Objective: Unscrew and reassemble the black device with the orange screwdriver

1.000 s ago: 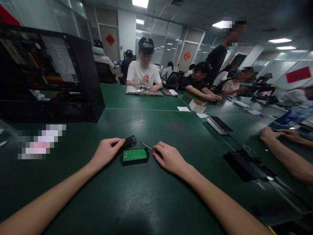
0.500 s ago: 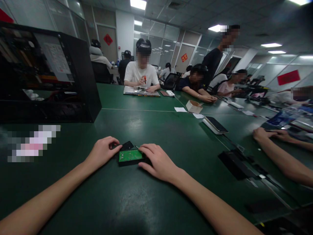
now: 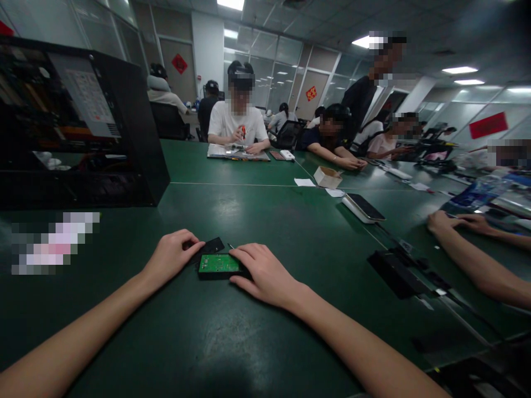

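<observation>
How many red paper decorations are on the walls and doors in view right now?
4. One red diamond hangs on the door at back left, another on the door at back centre, a red banner at far right, and a red corner at the left edge. Others may be hidden.

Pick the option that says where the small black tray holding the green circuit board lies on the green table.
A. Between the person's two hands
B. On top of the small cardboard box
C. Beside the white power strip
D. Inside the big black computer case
A: the black tray with the green circuit board lies flat on the green table with the left hand at its left end and the right hand against its right end.
</observation>
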The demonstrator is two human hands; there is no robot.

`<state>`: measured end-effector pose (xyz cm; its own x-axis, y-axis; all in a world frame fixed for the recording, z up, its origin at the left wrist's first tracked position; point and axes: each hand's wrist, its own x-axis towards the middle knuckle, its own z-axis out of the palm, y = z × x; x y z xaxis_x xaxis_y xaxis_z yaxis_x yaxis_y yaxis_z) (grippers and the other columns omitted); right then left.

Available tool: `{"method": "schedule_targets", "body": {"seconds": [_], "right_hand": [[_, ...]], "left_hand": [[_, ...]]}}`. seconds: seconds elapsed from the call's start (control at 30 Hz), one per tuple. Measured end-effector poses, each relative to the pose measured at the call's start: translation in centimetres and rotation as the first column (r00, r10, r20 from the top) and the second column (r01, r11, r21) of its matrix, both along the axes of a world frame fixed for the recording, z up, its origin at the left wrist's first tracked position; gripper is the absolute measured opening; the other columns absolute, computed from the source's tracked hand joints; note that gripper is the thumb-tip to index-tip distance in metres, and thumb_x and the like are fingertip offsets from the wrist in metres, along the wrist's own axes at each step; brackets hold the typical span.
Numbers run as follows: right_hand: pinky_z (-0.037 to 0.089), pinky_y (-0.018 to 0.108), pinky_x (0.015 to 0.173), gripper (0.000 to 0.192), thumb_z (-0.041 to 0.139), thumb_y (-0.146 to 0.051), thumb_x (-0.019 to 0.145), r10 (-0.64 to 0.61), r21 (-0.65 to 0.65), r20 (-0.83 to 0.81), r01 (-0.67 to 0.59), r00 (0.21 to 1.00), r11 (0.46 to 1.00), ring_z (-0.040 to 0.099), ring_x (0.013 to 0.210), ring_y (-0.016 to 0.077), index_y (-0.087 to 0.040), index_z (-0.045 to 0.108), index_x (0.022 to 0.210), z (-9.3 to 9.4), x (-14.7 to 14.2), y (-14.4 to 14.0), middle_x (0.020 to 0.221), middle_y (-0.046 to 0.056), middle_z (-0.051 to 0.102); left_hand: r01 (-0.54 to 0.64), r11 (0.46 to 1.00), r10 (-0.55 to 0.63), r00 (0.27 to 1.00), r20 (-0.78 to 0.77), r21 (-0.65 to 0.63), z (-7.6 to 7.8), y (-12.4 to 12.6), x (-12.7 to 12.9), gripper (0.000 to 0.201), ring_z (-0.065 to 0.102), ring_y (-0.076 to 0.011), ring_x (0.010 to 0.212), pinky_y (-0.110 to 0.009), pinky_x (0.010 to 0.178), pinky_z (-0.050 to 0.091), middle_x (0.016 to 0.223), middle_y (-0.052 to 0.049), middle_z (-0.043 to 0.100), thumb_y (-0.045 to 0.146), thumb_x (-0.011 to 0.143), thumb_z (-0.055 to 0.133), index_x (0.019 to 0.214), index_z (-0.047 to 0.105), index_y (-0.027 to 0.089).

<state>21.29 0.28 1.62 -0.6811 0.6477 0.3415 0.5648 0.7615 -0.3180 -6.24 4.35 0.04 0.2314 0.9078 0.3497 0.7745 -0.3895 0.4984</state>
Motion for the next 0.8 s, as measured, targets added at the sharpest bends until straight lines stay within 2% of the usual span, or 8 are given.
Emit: {"method": "schedule_targets", "body": {"seconds": [0.2,0.37,0.43,0.53,0.63,0.7,0.73,0.8], "right_hand": [[0.044,0.047,0.106,0.054,0.063,-0.041,0.095,0.004,-0.008,-0.028,-0.004,1.0,1.0,0.054,0.125,0.0281,-0.016,0.049,0.14,-0.1,-0.8,-0.4,0.136,0.016,0.06],[0.047,0.045,0.104,0.046,0.059,-0.032,0.097,0.029,-0.049,-0.044,-0.031,0.999,0.998,0.058,0.12,0.0265,-0.017,0.05,0.139,-0.1,-1.3,-0.8,0.133,0.015,0.062],[0.049,0.043,0.103,0.043,0.059,-0.032,0.097,0.064,-0.074,-0.11,-0.073,0.992,0.995,0.06,0.116,0.0246,-0.018,0.052,0.137,0.1,-1.3,-1.0,0.13,0.014,0.064],[0.049,0.04,0.104,0.041,0.062,-0.031,0.095,0.058,-0.057,-0.298,-0.079,0.953,0.995,0.061,0.116,0.022,-0.021,0.055,0.134,1.0,-0.7,-1.0,0.128,0.011,0.066],[0.051,0.04,0.102,0.04,0.063,-0.03,0.093,-0.066,0.002,-0.396,0.072,0.916,0.997,0.063,0.115,0.0223,-0.02,0.058,0.132,2.4,2.2,0.2,0.125,0.01,0.068],[0.051,0.042,0.101,0.042,0.064,-0.031,0.092,-0.243,0.045,-0.387,0.282,0.889,0.958,0.064,0.115,0.0245,-0.019,0.059,0.132,3.2,5.7,1.8,0.127,0.012,0.068],[0.051,0.044,0.101,0.044,0.065,-0.032,0.09,-0.355,0.066,-0.38,0.407,0.854,0.911,0.065,0.115,0.0264,-0.018,0.06,0.132,3.5,8.0,2.8,0.129,0.013,0.068],[0.048,0.047,0.103,0.049,0.065,-0.033,0.087,-0.586,0.089,-0.315,0.638,0.747,0.765,0.064,0.117,0.0308,-0.015,0.061,0.132,3.7,13.0,4.6,0.129,0.016,0.068]], "left_hand": [[-0.012,1.0,0.012,1.0,0.009,-0.007,0.3,-0.1,0.2,0.033,0.067,-0.0233,0.074,-0.033,0.071,0.049,0.082,-0.006,0.074,0.048,0.089,0.059,0.078,0.074,0.02],[-0.046,0.998,0.046,0.999,0.001,-0.04,0.4,-0.3,0.3,0.033,0.069,-0.0244,0.074,-0.032,0.069,0.048,0.083,-0.005,0.077,0.05,0.089,0.058,0.083,0.075,0.022],[-0.069,0.996,0.068,0.998,-0.014,-0.061,0.5,-0.4,0.2,0.035,0.069,-0.0245,0.072,-0.032,0.067,0.047,0.081,-0.004,0.077,0.052,0.09,0.057,0.085,0.075,0.023],[-0.086,0.993,0.085,0.996,-0.014,-0.08,0.8,-0.5,0.2,0.036,0.069,-0.0247,0.071,-0.032,0.066,0.046,0.081,-0.004,0.076,0.053,0.09,0.055,0.089,0.074,0.022],[-0.075,0.995,0.075,0.997,0.004,-0.068,1.0,-0.7,0.4,0.036,0.069,-0.0242,0.07,-0.032,0.065,0.047,0.079,-0.005,0.075,0.052,0.09,0.055,0.09,0.073,0.021],[-0.056,0.997,0.058,0.998,0.03,-0.052,1.1,-1.0,0.7,0.035,0.067,-0.0228,0.067,-0.031,0.065,0.047,0.078,-0.004,0.074,0.051,0.091,0.054,0.091,0.072,0.021],[-0.043,0.998,0.045,0.998,0.045,-0.046,1.2,-1.2,1.0,0.034,0.066,-0.0219,0.066,-0.031,0.064,0.047,0.078,-0.004,0.074,0.05,0.091,0.054,0.092,0.071,0.02],[-0.006,0.999,0.01,0.997,0.078,-0.043,1.1,-1.8,1.7,0.032,0.065,-0.02,0.065,-0.03,0.064,0.048,0.083,-0.004,0.074,0.047,0.092,0.054,0.096,0.07,0.02]]}}
